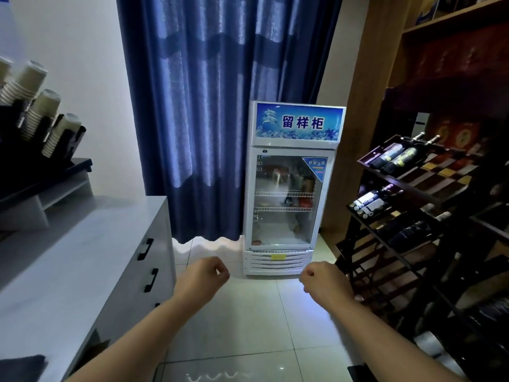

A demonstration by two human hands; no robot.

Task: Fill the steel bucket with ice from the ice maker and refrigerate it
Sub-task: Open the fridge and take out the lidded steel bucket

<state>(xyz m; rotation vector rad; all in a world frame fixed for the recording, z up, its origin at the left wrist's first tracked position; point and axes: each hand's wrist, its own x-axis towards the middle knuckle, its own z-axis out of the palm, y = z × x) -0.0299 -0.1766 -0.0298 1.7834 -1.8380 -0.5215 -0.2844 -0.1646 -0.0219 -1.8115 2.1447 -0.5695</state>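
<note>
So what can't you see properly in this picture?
All from the head view:
- The steel bucket and ice maker: neither is in the frame.
- Inside the fridge: reflections on its glass door blur what sits on the shelves.
- The paper cup stacks: the leftmost one is cut off by the left edge.
- The wine bottles: their labels are too small and dark to read.

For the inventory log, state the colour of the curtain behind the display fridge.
The curtain is dark blue, with paler blue vertical bands; the head view shows it.
</note>
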